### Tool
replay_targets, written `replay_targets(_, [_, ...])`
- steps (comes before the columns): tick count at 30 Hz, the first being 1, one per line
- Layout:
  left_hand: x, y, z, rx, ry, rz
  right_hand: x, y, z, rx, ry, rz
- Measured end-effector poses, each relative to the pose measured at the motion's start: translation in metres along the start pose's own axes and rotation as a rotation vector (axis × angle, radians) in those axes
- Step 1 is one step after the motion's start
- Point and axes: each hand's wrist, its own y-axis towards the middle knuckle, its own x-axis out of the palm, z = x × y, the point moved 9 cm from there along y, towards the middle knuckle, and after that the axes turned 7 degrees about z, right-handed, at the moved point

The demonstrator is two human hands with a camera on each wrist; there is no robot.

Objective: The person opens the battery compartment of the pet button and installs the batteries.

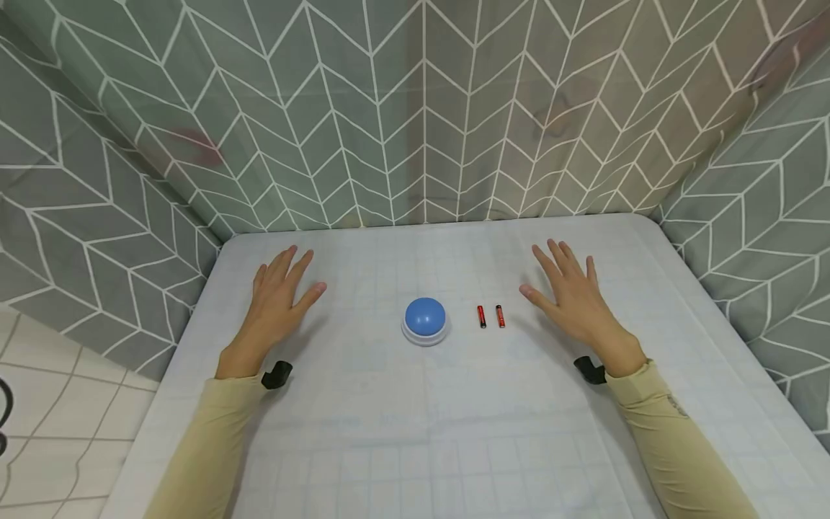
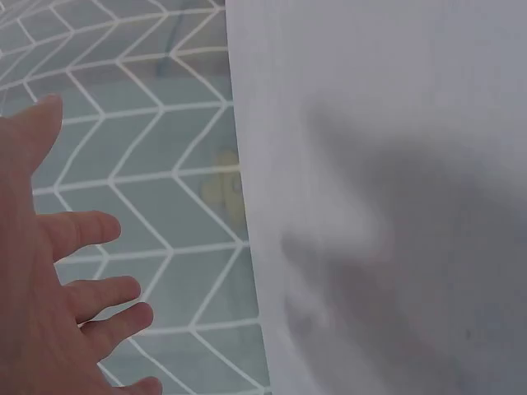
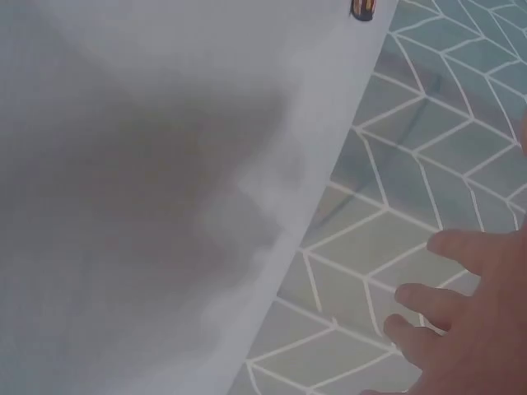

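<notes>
A round blue dome (image 1: 425, 316) on a white base sits mid-table in the head view, like a push-button lamp. Just right of it lie two small red and black batteries (image 1: 482, 316), side by side and apart; the end of one battery (image 3: 363, 9) shows at the top of the right wrist view. My left hand (image 1: 275, 299) is held over the table's left part, fingers spread, holding nothing. On the other side my right hand (image 1: 573, 295) is spread too, its thumb toward the batteries, with nothing in it. Both hands cast shadows on the white cloth.
A white cloth covers the table (image 1: 389, 447). Grey-green curtains (image 1: 421, 108) with white chevron lines hang behind it and along both sides. White floor tiles (image 1: 65, 418) show at the lower left. Each wrist carries a small black camera mount (image 1: 277, 375).
</notes>
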Motion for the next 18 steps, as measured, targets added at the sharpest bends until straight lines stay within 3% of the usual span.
replay_targets(18, [0.016, 0.0, 0.04, 0.107, 0.022, -0.012, 0.011, 0.003, -0.03, -0.066, 0.019, -0.002])
